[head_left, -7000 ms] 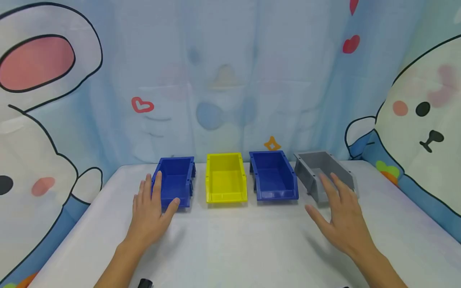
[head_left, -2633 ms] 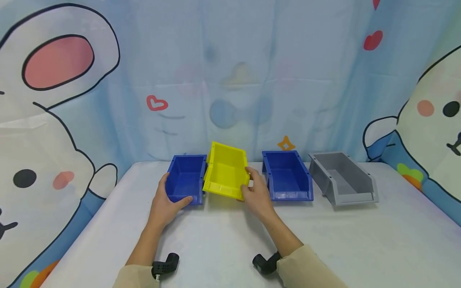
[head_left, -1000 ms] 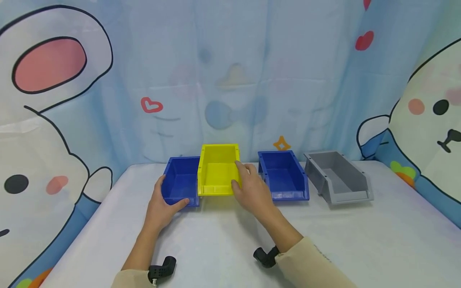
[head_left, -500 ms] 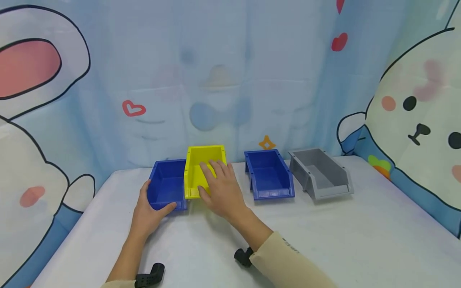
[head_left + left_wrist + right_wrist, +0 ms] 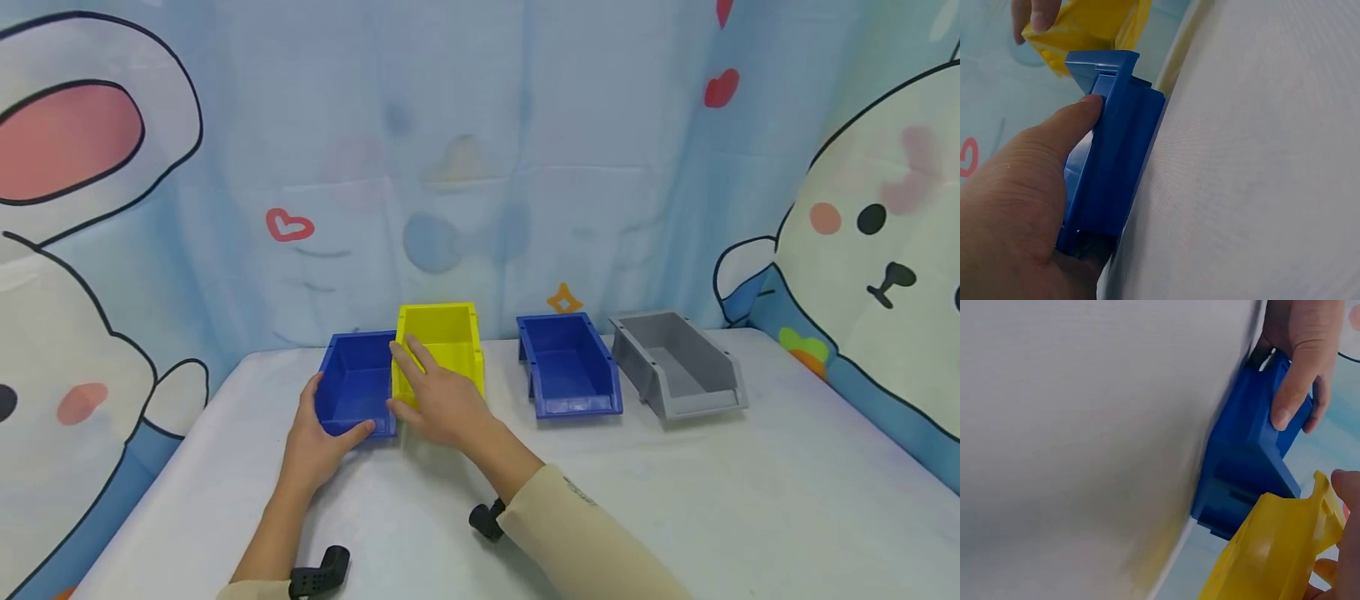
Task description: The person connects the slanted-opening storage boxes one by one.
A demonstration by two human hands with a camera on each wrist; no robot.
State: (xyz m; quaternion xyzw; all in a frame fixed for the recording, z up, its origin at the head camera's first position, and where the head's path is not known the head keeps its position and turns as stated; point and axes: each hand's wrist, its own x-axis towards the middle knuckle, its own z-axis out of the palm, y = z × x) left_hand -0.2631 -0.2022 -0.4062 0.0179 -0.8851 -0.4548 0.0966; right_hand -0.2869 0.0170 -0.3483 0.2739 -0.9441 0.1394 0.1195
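Note:
My left hand (image 5: 313, 446) grips the left blue bin (image 5: 358, 383), thumb on its front lip and fingers round its left side. Against that bin's right side is the yellow bin (image 5: 448, 337), its front sitting higher than the blue one's. Over the yellow bin's left wall and front corner lies my right hand (image 5: 450, 408), fingers fairly straight. The left wrist view shows the thumb on the blue bin (image 5: 1113, 150) and right-hand fingertips at the yellow bin (image 5: 1100, 25). In the right wrist view the yellow bin (image 5: 1266, 550) meets the blue bin (image 5: 1241, 450); the fingers are partly cut off.
A second blue bin (image 5: 570, 371) stands right of the yellow one across a gap, and a grey bin (image 5: 678, 367) is beside it. Behind the white table (image 5: 645, 508) hangs a patterned curtain (image 5: 472, 100). Black wrist cameras (image 5: 321, 572) sit on both wrists.
The yellow bin has moved left against the left blue bin and levelled out from its tilt. My right hand has let go of its right wall and shifted to its left wall.

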